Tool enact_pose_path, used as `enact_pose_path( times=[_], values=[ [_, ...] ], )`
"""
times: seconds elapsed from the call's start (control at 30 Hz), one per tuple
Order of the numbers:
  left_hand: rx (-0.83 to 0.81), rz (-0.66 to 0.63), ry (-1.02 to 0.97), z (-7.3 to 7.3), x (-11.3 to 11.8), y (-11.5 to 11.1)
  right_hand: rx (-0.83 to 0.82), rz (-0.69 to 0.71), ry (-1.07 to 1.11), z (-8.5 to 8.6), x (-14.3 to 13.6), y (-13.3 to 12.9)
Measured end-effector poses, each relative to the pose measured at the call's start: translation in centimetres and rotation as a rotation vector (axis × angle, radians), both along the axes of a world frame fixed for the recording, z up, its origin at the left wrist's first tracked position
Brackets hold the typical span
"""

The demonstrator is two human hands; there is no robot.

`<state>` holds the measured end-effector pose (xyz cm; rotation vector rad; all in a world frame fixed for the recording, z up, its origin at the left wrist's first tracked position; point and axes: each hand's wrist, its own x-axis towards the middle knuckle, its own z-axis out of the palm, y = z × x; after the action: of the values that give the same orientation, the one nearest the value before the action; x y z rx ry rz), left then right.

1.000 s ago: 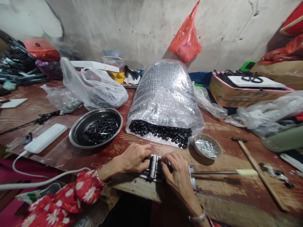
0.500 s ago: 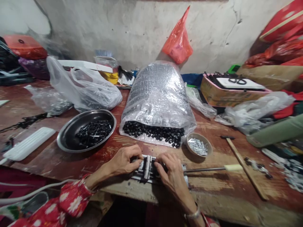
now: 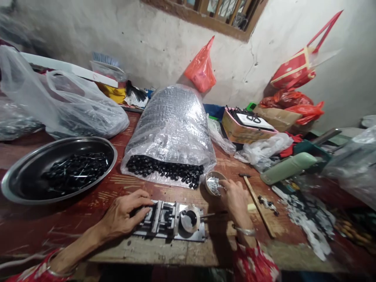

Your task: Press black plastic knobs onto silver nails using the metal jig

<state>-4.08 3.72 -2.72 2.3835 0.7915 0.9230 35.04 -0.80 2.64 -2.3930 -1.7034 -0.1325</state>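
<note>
Metal jig [image 3: 167,219] lies near the front edge of the red-brown table [image 3: 73,219]; rod [image 3: 211,215] runs from its right end. Left hand [image 3: 126,211]: half curled, thumb and fingers at jig's left end; cannot tell whether a part is pinched there. Right hand [image 3: 236,197]: fingers bent, tips at the pins [image 3: 213,183] in the bowl [image 3: 216,173]; cannot tell whether one is held. Bag [image 3: 173,129] beyond jig, black caps [image 3: 164,170] at its mouth. Pan [image 3: 35,172] at left, black parts [image 3: 76,172] inside. Hammer [image 3: 260,207] right of right hand.
</note>
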Motion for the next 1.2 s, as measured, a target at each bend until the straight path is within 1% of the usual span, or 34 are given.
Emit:
enact_pose_path(
  times=[0.1,0.2,0.3,0.43,0.57,0.67,0.8,0.93,1.2],
  values=[
    [0.011,0.000,0.007,0.0,0.0,0.0,-0.074,0.009,-0.011,-0.7,1.5,0.9],
    [0.016,0.013,0.016,0.1,0.0,0.0,-0.107,0.028,0.001,-1.4,1.8,1.7],
    [0.012,0.013,0.026,0.0,0.0,0.0,-0.109,0.029,0.036,-1.7,1.6,2.1],
    [-0.008,0.008,0.023,-0.2,0.0,0.0,-0.091,0.012,0.078,-1.4,1.4,1.7],
    [-0.014,0.022,0.027,-0.2,0.0,-0.1,-0.100,0.033,0.087,-1.2,1.2,1.3],
    [0.001,0.039,0.023,-0.1,0.0,-0.1,-0.129,0.031,0.084,-1.2,0.9,1.7],
    [0.035,0.031,0.025,-0.2,-0.1,0.0,-0.126,-0.004,0.069,-1.4,0.5,2.4],
    [0.053,0.029,0.022,-0.2,-0.1,0.1,-0.125,-0.017,0.069,-1.5,0.5,2.4],
    [0.041,0.051,-0.003,0.1,0.2,-0.2,-0.138,0.025,0.092,-0.8,0.6,1.7]
  ],
)
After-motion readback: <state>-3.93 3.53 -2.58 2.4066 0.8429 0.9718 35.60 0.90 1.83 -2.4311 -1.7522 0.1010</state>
